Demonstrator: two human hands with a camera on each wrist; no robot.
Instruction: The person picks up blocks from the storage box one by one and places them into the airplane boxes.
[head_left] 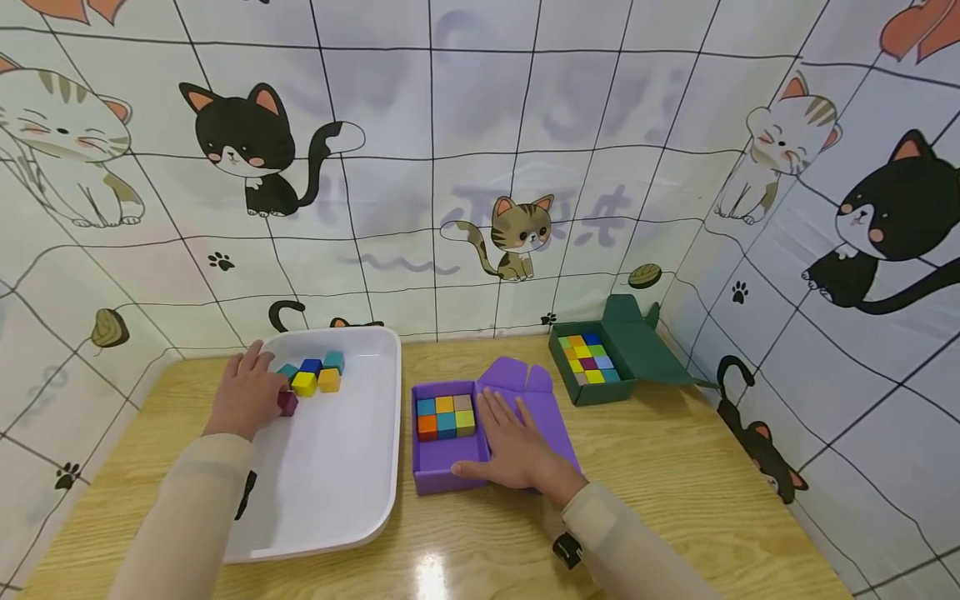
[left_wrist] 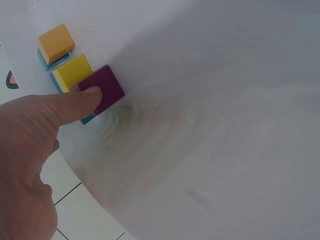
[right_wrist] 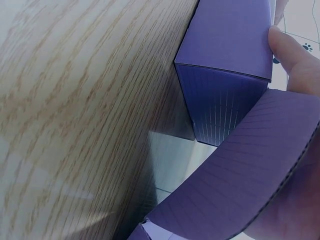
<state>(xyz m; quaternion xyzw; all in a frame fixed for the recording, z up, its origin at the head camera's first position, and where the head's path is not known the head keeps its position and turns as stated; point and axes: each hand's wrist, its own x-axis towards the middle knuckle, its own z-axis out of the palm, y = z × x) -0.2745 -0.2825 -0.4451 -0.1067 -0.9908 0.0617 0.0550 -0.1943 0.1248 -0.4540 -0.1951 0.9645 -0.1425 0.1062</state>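
Over the left side of the white tray [head_left: 330, 500], my left hand [head_left: 246, 393] holds a maroon cube [head_left: 287, 403]. The left wrist view shows the thumb on that cube's face, its other fingers mostly hidden. Close by in the tray sit a yellow cube [head_left: 304, 384], an orange cube [head_left: 328, 381], a blue cube [head_left: 311, 366] and teal cubes [head_left: 333, 361]. My right hand [head_left: 513, 446] rests with fingers extended across the lid and right edge of the purple box [head_left: 450, 481]. Rows of coloured cubes [head_left: 446, 423] fill the far part of that box.
At the back right stands a green box [head_left: 585, 396], its lid folded open to the right, with rows of coloured cubes inside. A cat-print sheet [head_left: 420, 183] hangs behind and beside the wooden table [head_left: 675, 467]. A small black object [head_left: 567, 550] shows by my right sleeve.
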